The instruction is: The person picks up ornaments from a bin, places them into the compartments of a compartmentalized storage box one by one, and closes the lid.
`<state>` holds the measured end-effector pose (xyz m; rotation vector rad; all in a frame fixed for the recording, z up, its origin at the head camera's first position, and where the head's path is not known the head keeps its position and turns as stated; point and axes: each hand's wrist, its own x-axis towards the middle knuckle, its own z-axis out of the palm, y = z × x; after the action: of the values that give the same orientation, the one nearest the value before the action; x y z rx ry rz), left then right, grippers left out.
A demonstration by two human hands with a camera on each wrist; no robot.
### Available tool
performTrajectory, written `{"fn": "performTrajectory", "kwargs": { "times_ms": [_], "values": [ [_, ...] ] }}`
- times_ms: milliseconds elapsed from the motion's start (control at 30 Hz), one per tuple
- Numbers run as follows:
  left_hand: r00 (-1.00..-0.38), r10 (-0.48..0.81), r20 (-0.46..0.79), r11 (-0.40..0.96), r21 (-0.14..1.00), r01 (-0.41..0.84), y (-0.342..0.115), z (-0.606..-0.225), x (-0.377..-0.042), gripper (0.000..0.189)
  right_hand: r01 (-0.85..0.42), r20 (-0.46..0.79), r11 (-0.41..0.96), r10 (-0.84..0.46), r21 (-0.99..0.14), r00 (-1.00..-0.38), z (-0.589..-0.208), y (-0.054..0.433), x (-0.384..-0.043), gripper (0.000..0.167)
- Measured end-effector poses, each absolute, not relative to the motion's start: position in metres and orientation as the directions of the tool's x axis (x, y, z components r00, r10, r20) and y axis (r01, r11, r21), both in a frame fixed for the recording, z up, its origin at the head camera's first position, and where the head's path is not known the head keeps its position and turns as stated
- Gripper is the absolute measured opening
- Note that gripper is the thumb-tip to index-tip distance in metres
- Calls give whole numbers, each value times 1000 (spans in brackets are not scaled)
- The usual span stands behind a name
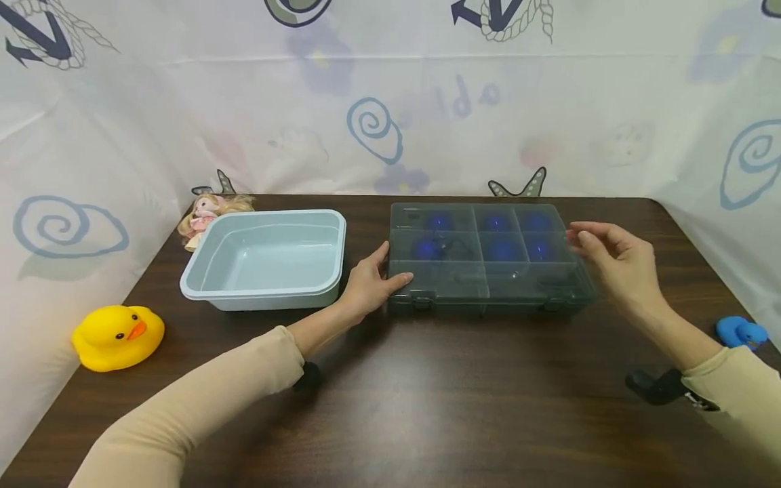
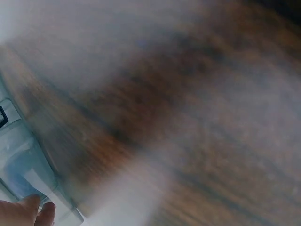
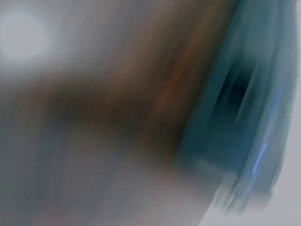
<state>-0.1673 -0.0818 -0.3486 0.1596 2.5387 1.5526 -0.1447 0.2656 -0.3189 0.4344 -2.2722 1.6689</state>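
Observation:
A dark translucent compartment box (image 1: 439,279) lies on the table with its lid down. Blue glints show through several of its compartments. My left hand (image 1: 368,283) holds the box's left side, thumb over the front corner of the lid and fingers along the edge. In the left wrist view, two digits of the left hand (image 2: 28,212) touch the box (image 2: 21,165). By the right edge of the box is my right hand (image 1: 622,261), its fingers loosely bent with nothing seen between them. Whether its fingertips touch the box is unclear. The right wrist view is blurred.
A light blue basin (image 1: 262,298) stands left of the box, with a doll (image 1: 204,213) behind its far left corner. A yellow rubber duck (image 1: 118,339) sits at the table's left edge. A small blue duck (image 1: 739,332) is at the right edge.

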Motion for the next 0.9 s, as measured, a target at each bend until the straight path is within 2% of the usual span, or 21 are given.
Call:
{"fn": "performTrajectory", "kwargs": {
  "times_ms": [67,133,233,333,467,700,900],
  "values": [
    [-982,172,-79,469,883,11,-82,-347,-168,81,-309,301,35,-147,-951,-942,-318,234,-133,23],
    [-983,169,-77,468,884,11,-82,-345,-168,81,-84,112,-117,-250,-990,-962,-324,202,-121,28],
    [-983,164,-85,470,883,2,-81,-345,-167,81,228,-168,-123,-371,-966,-913,-341,163,-107,40],
    [-983,158,-95,482,876,-8,-80,-346,-167,81,405,-321,-141,-405,-903,-856,-356,137,-99,46],
    [-983,158,-91,498,867,0,-80,-346,-168,81,473,-376,-211,-375,-856,-847,-367,117,-95,45],
    [-982,160,-97,492,870,-5,-80,-346,-170,81,465,-383,-334,-284,-820,-879,-375,97,-89,46],
    [-980,167,-107,479,878,-14,-81,-346,-171,81,449,-386,-387,-232,-805,-893,-378,90,-88,44]
  ]
}}
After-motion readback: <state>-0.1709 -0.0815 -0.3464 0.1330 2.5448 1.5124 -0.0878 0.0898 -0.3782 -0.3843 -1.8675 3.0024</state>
